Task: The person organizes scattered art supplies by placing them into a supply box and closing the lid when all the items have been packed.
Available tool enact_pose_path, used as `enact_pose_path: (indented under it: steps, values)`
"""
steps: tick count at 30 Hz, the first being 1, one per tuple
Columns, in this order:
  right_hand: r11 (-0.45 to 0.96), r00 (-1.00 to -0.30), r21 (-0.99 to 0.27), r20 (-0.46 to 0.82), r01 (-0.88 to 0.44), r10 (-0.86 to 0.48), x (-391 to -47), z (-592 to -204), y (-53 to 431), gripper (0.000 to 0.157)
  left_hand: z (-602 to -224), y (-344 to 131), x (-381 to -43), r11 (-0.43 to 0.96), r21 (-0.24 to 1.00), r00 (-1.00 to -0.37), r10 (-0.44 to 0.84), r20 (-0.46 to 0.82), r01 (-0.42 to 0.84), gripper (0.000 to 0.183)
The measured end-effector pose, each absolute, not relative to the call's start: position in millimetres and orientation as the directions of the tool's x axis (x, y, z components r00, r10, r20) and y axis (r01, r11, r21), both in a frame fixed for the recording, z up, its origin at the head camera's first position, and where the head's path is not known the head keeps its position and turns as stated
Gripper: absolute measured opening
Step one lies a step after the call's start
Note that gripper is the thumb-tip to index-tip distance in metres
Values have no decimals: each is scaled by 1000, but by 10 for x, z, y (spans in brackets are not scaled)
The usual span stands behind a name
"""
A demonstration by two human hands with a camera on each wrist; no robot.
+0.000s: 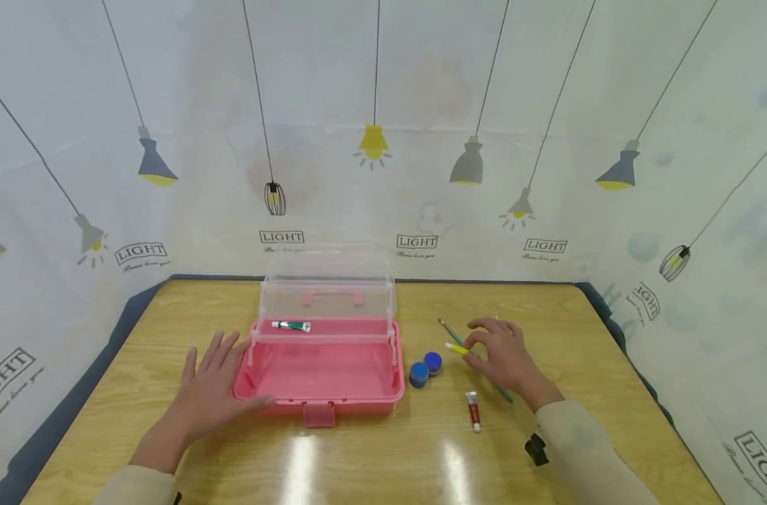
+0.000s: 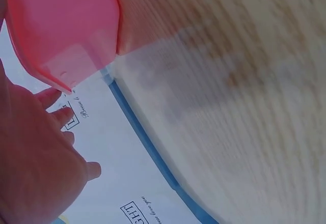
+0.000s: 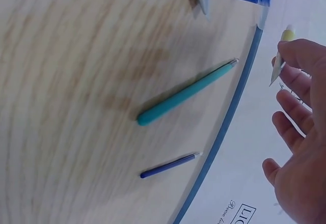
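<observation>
A pink box (image 1: 326,372) stands with its clear lid (image 1: 332,298) raised at the back. My left hand (image 1: 209,382) rests at the box's left side, fingers spread and straight, thumb along the front rim. A green paint tube (image 1: 291,326) lies in the clear upper tray. Right of the box, my right hand (image 1: 503,354) pinches a small yellow paint tube (image 1: 457,348) between thumb and forefinger, above the table. In the right wrist view this tube (image 3: 283,56) shows its flat, pointed end, and the other fingers are loosely bent.
Two blue paint jars (image 1: 419,375) stand just right of the box. A red paint tube (image 1: 474,412) lies nearer the front. Beneath the right hand lies a teal-handled brush (image 3: 186,94), with a smaller dark blue brush (image 3: 170,165) beside it. A printed backdrop (image 1: 332,175) surrounds the table.
</observation>
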State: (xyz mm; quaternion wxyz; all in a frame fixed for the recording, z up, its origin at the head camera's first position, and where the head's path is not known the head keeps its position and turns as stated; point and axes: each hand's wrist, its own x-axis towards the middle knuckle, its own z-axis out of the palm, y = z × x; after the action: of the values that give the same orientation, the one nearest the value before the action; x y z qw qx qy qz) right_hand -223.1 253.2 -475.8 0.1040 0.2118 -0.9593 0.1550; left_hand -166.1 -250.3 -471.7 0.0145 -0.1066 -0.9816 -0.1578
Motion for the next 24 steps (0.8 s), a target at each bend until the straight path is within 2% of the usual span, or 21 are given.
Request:
enact_pose_path:
  steps: [15,24]
  values:
    - [887,-898,-238,304,-396,-319,-2283,-4593,2450,8,-4685,-2488,-1659,905,375,-978,205,28,200,111]
    - [877,-877,-231,353,-421,-328,-2331,-4393,2210,8,-4695,-2480,-1654,903,387,-980,197,15,187,111]
